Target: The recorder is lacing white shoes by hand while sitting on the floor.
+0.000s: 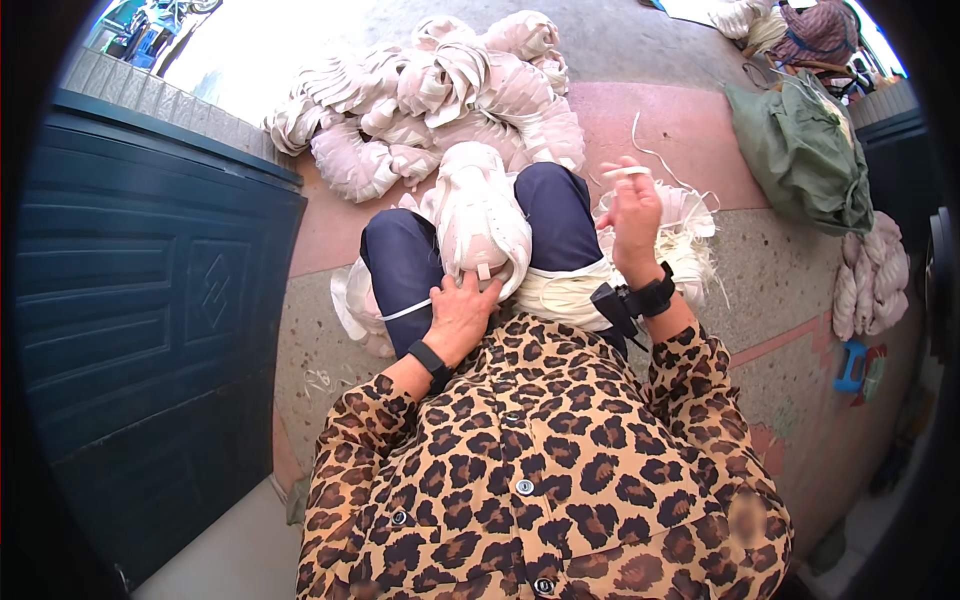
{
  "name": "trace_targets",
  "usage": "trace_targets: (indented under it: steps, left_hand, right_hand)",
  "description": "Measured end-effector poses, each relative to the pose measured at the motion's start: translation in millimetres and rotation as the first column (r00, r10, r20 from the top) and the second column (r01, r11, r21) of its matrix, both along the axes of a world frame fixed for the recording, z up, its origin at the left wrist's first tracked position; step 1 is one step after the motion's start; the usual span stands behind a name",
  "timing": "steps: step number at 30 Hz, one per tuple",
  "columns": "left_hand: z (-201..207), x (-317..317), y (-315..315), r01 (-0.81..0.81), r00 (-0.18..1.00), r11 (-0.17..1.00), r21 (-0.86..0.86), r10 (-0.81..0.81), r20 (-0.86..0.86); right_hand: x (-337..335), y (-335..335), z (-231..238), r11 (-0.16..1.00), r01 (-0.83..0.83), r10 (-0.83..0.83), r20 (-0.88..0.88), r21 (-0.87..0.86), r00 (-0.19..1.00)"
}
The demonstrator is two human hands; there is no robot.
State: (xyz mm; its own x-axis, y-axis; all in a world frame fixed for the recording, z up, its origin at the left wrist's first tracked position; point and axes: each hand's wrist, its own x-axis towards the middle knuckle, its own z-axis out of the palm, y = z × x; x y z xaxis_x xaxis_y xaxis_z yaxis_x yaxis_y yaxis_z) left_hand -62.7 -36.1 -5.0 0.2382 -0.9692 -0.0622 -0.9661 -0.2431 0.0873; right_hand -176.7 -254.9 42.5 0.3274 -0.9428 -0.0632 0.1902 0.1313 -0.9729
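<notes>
Pink floor (690, 120) — pale bundle (475, 215) (underside unseen)

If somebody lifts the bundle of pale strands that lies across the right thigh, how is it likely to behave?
The pale strands would probably be floppy, since they bend over the navy trouser leg. They may also snag or spill apart, as thin loose ends fan out near the right hand.

This looks like an entryway serving as a small workspace, whether home or shop is unclear: a dark blue panelled door (110, 300) stands left, the speckled floor (760, 270) meets bright ground (250, 60), and 1 heap (450, 95) of pale bundles lies beyond the lap bundle (475, 190).
</notes>
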Motion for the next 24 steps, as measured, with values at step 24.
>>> trace_targets:
  steps: [24]
  left_hand:
    - [55, 45, -21, -0.327, 0.434, 0.945, 0.008, 0.158, -0.887]
  right_hand:
    - [60, 25, 36, 0.686, -0.566, 0.329, -0.499, -0.457, 0.802]
